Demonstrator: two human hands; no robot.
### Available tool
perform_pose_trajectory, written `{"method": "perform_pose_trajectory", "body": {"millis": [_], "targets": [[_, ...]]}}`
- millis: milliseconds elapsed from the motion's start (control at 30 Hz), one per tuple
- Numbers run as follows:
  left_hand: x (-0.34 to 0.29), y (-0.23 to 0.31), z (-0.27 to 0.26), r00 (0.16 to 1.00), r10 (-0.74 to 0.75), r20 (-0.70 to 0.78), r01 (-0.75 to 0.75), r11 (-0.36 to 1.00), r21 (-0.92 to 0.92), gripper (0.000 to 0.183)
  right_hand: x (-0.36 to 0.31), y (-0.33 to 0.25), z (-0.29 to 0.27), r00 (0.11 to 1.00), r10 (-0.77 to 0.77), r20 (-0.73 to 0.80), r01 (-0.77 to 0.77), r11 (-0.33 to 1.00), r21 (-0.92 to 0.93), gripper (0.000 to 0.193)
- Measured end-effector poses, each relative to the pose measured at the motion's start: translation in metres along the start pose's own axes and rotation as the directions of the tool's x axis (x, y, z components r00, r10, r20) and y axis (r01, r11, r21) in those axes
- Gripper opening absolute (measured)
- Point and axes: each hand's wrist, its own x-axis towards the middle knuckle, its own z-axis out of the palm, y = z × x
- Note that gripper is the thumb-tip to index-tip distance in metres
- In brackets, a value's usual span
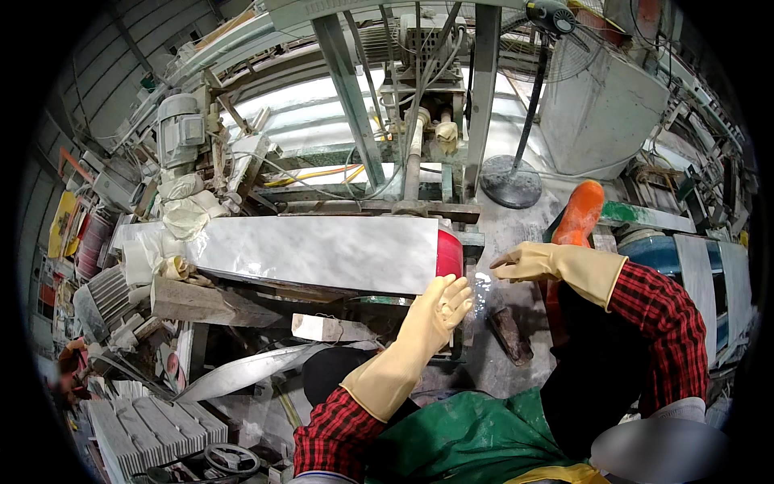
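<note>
Two cream rubber gloves cover the worker's hands, and from where I stand both are at the right-hand end of a long piece of stone. The left hand (445, 310) is raised with its fingers loosely bent and slightly apart, the tips right at the lower corner of a red band (449, 250); I can't tell whether they touch it. The right hand (526, 263) points in from the other side, apart from the band, its fingers drawn close together; I can't make out whether they pinch anything. Between the gloves glints a shiny patch (481, 292), film or wet, hard to say.

That band sits on the end of a grey-veined white marble slab (322, 252), which stretches away leftward in front of a metal frame (348, 97). Below the slab are a rough timber beam (214, 305) and a pale squared offcut (330, 328).

Farther out, an orange boot (579, 214) shows behind the right glove, near the round black base (510, 182) of a pedestal fan (556, 36). Far left stands a grey electric motor (179, 133); any lettering on its casing is too small to read.
</note>
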Motion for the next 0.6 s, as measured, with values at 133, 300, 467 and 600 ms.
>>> {"method": "perform_pose_trajectory", "body": {"millis": [133,300,467,600], "targets": [[-0.002,0.0008,-0.0006,1.0,0.021,-0.003,-0.021,1.0,-0.023,0.044,-0.001,0.0021,-0.0006,1.0,-0.023,-0.016,0.023,0.999,-0.031,0.063],[-0.0024,0.0025,0.0,0.999,0.03,-0.034,-0.032,0.996,-0.079,0.036,-0.001,0.0008,0.0014,0.999,-0.011,-0.03,0.011,1.0,-0.009,0.062],[-0.0021,0.0025,0.0013,0.996,0.045,-0.073,-0.05,0.996,-0.068,0.043,-0.0011,-0.0021,-0.0004,0.999,0.005,-0.033,-0.006,0.999,-0.036,0.065],[-0.0065,-0.0038,0.0033,0.997,-0.04,0.058,0.044,0.998,-0.053,0.047,-0.0044,-0.005,-0.0019,0.999,-0.026,-0.028,0.024,0.997,-0.067,0.062]]}}
